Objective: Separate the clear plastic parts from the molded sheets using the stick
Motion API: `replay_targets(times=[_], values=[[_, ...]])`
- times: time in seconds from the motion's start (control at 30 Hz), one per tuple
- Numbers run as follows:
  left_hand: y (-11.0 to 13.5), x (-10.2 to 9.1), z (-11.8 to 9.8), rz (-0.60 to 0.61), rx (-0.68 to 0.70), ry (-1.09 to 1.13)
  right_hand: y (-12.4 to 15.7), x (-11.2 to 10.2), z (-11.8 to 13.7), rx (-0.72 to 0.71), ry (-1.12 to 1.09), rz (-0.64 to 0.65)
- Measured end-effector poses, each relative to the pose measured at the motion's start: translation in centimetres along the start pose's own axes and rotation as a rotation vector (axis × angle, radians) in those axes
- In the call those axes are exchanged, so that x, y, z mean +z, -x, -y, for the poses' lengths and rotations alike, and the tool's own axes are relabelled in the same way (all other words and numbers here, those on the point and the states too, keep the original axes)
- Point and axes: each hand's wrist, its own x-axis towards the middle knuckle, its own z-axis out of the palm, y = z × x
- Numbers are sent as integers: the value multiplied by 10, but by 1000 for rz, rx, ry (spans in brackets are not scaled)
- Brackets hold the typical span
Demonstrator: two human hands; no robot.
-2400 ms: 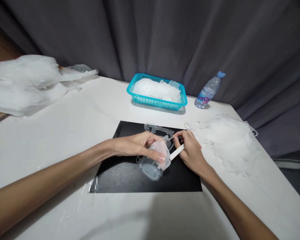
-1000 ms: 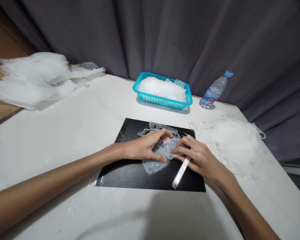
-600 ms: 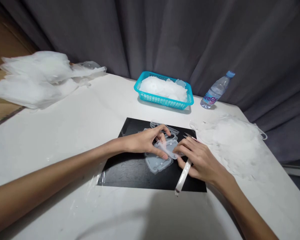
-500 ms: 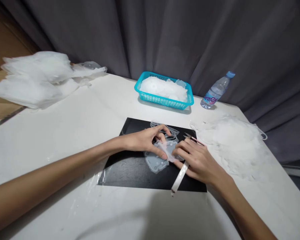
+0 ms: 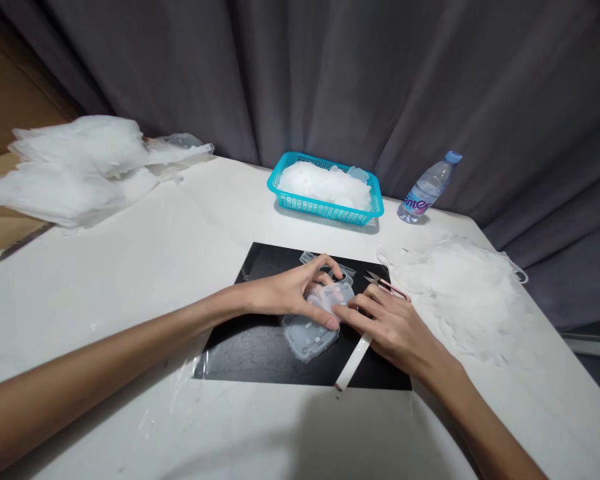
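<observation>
A translucent plastic part [image 5: 307,333] lies on a black mat [image 5: 250,347] in the middle of the white table. My left hand [image 5: 293,290] pinches the upper end of that part between thumb and fingers. My right hand [image 5: 395,327] presses its fingertips on the same spot and holds a white strip [image 5: 353,360] that sticks out toward me. A small pair of snips [image 5: 383,283] lies on the mat just behind my right hand. More clear plastic pieces [image 5: 310,259] lie behind my left hand.
A turquoise basket [image 5: 325,207] full of white pieces stands at the back. A water bottle [image 5: 425,190] stands to its right. A heap of white trimmings [image 5: 460,287] lies on the right, and plastic bags of white material [image 5: 70,167] on the left. A grey curtain hangs behind.
The plastic part was lowered from mid-air onto the mat. My right hand turned the white strip so that it points toward me, and both hands now press on the part.
</observation>
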Motion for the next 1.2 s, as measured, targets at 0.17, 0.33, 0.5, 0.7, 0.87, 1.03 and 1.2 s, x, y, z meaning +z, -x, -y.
replay_targets(times=[0.17,0.33,0.5,0.7,0.87,1.03,1.2], values=[[1,6,-1,1,-33,4,-1,-5,-1,-11,-28,20],[2,8,1,-7,-37,-81,-3,-5,-1,45,-183,20],[1,7,5,-15,-50,0,-1,-4,-4,70,-227,28],[0,-2,4,34,-120,113,1,-13,-9,132,-349,12],[3,-1,-2,13,-153,135,-1,-16,-6,200,-363,-47],[3,2,-2,-19,-132,180,-6,-4,7,514,-318,-295],[2,2,-4,-69,-93,235,-14,1,18,607,-523,-289]])
